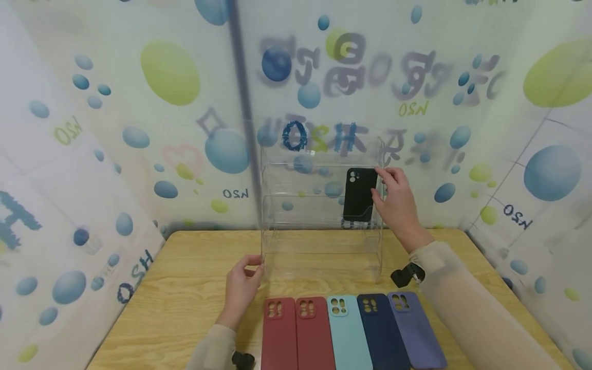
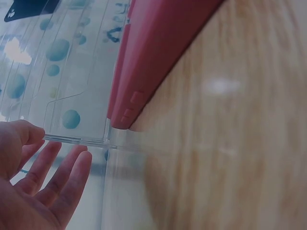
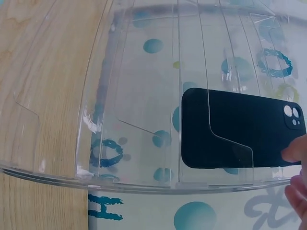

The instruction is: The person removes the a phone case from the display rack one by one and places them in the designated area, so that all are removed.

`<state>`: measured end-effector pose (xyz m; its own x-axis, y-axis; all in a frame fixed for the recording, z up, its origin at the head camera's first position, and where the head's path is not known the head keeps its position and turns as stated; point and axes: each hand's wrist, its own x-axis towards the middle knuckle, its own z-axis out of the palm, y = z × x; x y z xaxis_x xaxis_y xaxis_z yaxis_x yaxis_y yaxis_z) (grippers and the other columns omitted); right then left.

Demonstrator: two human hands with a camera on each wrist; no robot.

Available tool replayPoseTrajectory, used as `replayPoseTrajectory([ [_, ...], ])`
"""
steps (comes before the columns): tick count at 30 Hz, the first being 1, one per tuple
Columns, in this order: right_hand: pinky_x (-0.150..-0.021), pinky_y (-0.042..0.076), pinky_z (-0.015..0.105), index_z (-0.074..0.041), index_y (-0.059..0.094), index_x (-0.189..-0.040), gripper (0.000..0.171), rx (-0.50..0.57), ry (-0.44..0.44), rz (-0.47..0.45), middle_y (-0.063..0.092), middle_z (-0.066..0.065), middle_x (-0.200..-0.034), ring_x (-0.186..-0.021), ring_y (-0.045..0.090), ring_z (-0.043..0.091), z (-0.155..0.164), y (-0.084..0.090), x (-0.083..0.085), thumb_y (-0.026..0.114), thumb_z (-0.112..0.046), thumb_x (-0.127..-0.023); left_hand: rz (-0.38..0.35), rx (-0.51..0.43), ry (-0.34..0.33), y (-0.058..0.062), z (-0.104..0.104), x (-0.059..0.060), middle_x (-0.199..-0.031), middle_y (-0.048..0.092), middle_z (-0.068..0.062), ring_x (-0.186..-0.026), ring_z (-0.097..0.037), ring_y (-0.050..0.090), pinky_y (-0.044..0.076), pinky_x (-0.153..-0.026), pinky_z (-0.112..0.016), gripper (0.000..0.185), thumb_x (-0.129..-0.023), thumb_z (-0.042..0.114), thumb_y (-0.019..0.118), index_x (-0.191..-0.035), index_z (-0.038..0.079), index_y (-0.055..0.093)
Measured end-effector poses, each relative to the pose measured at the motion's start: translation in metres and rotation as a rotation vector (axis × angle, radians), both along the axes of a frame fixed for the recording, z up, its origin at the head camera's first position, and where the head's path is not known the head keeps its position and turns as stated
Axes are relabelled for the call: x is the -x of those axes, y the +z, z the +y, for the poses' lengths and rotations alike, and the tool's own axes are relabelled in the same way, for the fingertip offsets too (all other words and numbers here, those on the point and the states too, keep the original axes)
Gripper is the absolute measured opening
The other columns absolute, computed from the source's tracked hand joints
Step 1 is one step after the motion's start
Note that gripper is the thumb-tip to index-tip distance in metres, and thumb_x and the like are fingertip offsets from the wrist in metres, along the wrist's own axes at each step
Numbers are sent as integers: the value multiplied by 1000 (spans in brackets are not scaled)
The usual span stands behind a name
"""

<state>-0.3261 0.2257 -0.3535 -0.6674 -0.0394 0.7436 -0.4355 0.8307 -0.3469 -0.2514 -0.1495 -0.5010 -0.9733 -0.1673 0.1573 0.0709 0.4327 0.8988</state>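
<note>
A tiered rack of clear plastic (image 1: pixel 321 252) stands on the table, with see-through side panels and shelves. At its lower left side my left hand (image 1: pixel 242 290) pinches the panel's edge between thumb and forefinger; the other fingers stick out below, as the left wrist view shows. A black phone case (image 1: pixel 358 198) stands upright on one of the upper shelves, near the right end, its lower part behind the clear front lip. My right hand (image 1: pixel 398 203) pinches the right edge of this case, fingertips at its top corner and thumb lower down.
In front of the rack lies a row of phone cases: a red case (image 1: pixel 279 334), another red case (image 1: pixel 314 334), a light blue case (image 1: pixel 349 336), a navy case (image 1: pixel 385 336) and a purple case (image 1: pixel 418 334). A patterned curtain (image 1: pixel 185 128) hangs close behind the wooden table (image 1: pixel 194 267).
</note>
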Motion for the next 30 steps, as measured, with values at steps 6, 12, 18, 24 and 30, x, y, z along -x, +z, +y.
replayPoseTrajectory([
  [6,-82,59,49,-2,62,-136,44,52,19,30,58,21,-128,-100,63,35,0,1,-4,74,-4,-94,2,-3,4,1,0,-1,-113,72,-8,-80,-19,68,58,-59,-24,20,-99,13,69,-119,10,73],
  [12,-80,62,48,-2,67,-128,32,102,20,59,67,18,-117,-95,69,31,2,2,-9,73,-7,-96,10,9,6,3,1,-1,-113,73,-9,-79,-17,67,57,-58,-24,19,-99,13,69,-118,11,73],
  [18,-80,63,47,-2,70,-121,28,109,62,90,73,16,-113,-93,73,31,7,2,-12,75,-5,-94,6,5,2,4,1,-2,-113,73,-9,-79,-17,68,58,-58,-23,19,-99,13,69,-118,11,73],
  [24,-79,62,42,-4,73,-116,25,95,106,106,75,13,-107,-90,75,27,11,4,-16,77,-7,-92,3,4,1,4,0,-1,-114,72,-9,-81,-16,67,58,-60,-23,21,-99,13,68,-120,10,72],
  [30,-82,57,18,-3,74,-112,22,89,150,156,75,12,-102,-89,72,25,11,6,-25,79,-4,-90,3,7,2,3,1,-1,-114,73,-8,-80,-16,68,58,-60,-23,20,-99,12,69,-119,10,73],
])
